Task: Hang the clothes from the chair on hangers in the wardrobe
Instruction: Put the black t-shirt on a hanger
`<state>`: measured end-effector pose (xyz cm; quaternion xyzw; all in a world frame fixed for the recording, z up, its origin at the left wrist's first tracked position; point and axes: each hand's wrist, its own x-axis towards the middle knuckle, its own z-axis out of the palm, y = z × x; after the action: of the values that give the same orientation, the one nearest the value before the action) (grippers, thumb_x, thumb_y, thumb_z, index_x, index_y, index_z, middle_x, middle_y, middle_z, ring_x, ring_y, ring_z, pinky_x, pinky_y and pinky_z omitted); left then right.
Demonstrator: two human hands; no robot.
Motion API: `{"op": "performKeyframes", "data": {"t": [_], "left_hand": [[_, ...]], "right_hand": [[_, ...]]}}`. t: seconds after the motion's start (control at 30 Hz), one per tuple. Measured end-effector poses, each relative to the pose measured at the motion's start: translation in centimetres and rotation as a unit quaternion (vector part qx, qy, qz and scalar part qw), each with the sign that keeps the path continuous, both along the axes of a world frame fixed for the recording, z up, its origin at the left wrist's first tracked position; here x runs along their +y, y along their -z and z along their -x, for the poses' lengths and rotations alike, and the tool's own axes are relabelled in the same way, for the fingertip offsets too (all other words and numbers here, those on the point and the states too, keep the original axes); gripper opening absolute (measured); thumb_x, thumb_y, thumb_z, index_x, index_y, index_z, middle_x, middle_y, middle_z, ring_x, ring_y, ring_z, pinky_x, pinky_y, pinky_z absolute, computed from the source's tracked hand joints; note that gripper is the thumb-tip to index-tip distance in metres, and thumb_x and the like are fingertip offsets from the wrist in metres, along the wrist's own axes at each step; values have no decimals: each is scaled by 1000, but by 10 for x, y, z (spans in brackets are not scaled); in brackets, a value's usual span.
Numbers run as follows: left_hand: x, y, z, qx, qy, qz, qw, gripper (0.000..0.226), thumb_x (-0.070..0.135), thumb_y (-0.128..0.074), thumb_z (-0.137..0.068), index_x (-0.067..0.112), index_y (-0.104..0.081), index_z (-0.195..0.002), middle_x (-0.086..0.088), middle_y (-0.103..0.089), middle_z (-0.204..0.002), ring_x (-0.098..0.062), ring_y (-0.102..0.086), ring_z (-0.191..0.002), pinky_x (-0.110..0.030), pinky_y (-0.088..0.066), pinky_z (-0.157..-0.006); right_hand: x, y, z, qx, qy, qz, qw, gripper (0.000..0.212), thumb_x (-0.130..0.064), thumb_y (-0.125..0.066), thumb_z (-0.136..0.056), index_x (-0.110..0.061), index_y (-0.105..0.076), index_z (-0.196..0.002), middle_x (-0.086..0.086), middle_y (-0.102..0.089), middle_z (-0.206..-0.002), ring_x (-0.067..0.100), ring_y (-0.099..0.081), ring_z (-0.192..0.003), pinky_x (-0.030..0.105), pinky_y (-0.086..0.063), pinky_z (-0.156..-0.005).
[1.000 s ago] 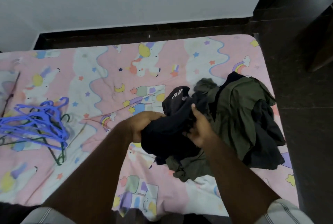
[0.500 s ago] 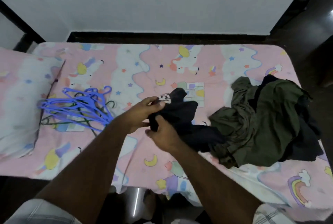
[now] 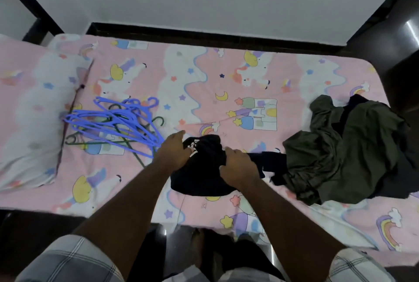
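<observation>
Two hands are on one dark garment, and everything else on the bed lies to either side of it. Far left sits the pillow, with a thin dark stick along its right edge. Just right of that is the tangle of blue hangers, a few green ones mixed under them, their hooks pointing to the far side and their long bars running left to right. My left hand is right beside the near-right end of that pile, fingers curled into the left edge of the black garment where some white print shows. My right hand grips the same cloth on its right side, fingers bent down into the bunched fabric. The garment is crumpled on the sheet between my hands, its longer run lying left to right, with a dark tail trailing toward the heap of olive and dark clothes at the right; I think the tail still touches that heap, though dark on dark makes it hard to tell. For the next move, the hangers lie to the left and slightly farther off, so my left hand is the closer one to fetch one. Open sheet lies on the far side of my hands for spreading the garment flat; the near edge of the mattress is close under my wrists.
</observation>
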<state>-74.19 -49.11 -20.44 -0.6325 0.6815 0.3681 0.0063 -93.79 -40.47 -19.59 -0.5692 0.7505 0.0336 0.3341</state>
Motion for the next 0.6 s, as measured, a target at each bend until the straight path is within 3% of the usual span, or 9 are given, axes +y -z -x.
{"op": "performKeyframes", "data": {"t": [0.17,0.33,0.47,0.6], "left_hand": [[3,42,7,-13,-14,-32,999,66,31,-61,-94,15,-35,-152,-15,-45,-148,-35,-43,-136,-45,-37,-112],[-21,84,28,-35,-24,-48,998,60,31,-59,-93,20,-42,-149,-11,-50,-145,-34,-46,-133,-46,-41,-109],[-41,121,57,-35,-30,-62,997,58,35,-61,-92,20,-47,-146,-7,-54,-143,-31,-49,-131,-46,-43,-107],[-60,162,81,-55,-76,-95,991,70,43,-63,-92,13,-37,-150,-11,-47,-148,-33,-44,-136,-50,-41,-108]], "right_hand": [[-19,43,23,-27,55,-31,998,43,-30,-56,-90,-10,-51,-129,12,-61,-124,35,-56,-119,44,-49,-96],[-53,91,42,-53,76,-30,995,43,-19,-55,-96,-4,-54,-136,15,-59,-134,33,-54,-125,37,-42,-103],[-79,137,53,-76,66,-40,994,29,-20,-56,-95,-1,-64,-116,15,-65,-116,34,-59,-110,33,-43,-86],[-95,178,53,-111,64,-54,990,33,-22,-60,-96,-3,-64,-123,14,-66,-120,34,-59,-115,30,-41,-88]]}}
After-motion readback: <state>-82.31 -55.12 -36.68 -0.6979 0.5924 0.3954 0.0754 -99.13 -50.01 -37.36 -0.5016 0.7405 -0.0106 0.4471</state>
